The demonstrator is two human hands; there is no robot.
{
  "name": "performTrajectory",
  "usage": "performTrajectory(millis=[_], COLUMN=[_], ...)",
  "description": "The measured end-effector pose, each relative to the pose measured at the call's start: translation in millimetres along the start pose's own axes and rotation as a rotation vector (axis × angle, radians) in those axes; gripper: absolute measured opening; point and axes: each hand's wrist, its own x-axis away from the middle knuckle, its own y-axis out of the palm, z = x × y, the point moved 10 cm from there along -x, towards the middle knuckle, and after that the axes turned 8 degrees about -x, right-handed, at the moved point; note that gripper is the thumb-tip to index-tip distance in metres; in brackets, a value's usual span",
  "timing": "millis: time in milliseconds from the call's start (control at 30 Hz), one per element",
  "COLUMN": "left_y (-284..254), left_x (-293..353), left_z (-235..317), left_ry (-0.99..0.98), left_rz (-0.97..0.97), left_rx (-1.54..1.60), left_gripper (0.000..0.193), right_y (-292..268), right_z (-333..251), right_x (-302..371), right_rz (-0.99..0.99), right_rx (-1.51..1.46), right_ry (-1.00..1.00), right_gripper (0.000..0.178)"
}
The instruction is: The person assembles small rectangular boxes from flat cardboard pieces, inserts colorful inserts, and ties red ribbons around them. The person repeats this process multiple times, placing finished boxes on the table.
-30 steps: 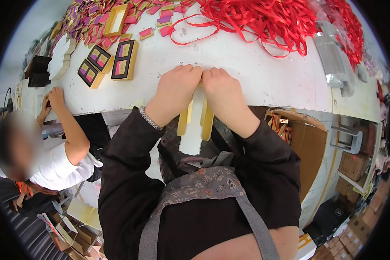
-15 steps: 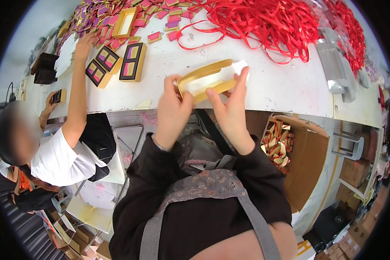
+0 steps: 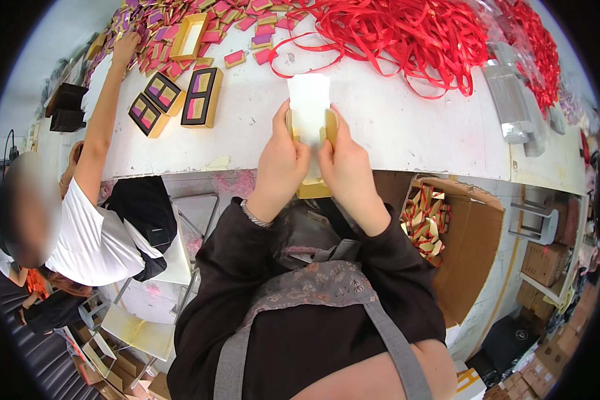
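Between my hands, at the front edge of the table, is a gold cardboard box point(image 3: 313, 191) with a white inside, partly folded, its white end flap standing out at the far side. My left hand point(image 3: 281, 160) grips its left wall, thumb inside. On the right wall, my right hand point(image 3: 345, 163) is closed the same way. To the left lie several black-and-gold boxes point(image 3: 202, 97) with small pink and purple pieces in their compartments. A finished-looking gold tray point(image 3: 174, 45) with a white inside sits beyond them.
Small pink, purple and gold pieces point(image 3: 235, 59) are heaped at the back left. Red ribbons point(image 3: 400, 40) pile up at the back right, near clear plastic packs point(image 3: 511, 107). A co-worker's arm point(image 3: 103, 120) reaches over the table on the left. Below the table stands a carton point(image 3: 470, 253) holding gold-and-red pieces.
The gold box has turned from slanting rightward to pointing straight away from me. My hands have come level on its two sides. The co-worker's hand has moved farther into the heap.
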Motion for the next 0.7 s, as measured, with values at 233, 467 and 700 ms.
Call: performTrajectory(millis=[233, 467, 700], left_y=[14.6, 16.4, 17.2], left_x=[-3.0, 1.7, -10.9], left_z=[-1.9, -2.5, 8.3], left_ry=[-0.002, -0.034, 0.135], left_rz=[0.064, 0.055, 0.098], left_rx=[0.173, 0.177, 0.097], left_gripper=[0.053, 0.029, 0.018], right_y=[-9.2, -12.1, -18.1], right_z=[-1.2, 0.1, -0.4], right_x=[-3.8, -7.4, 0.9], right_rz=[0.154, 0.148, 0.254], right_rx=[0.09, -0.076, -0.13], right_ry=[0.026, -0.142, -0.3], right_gripper=[0.051, 0.024, 0.019])
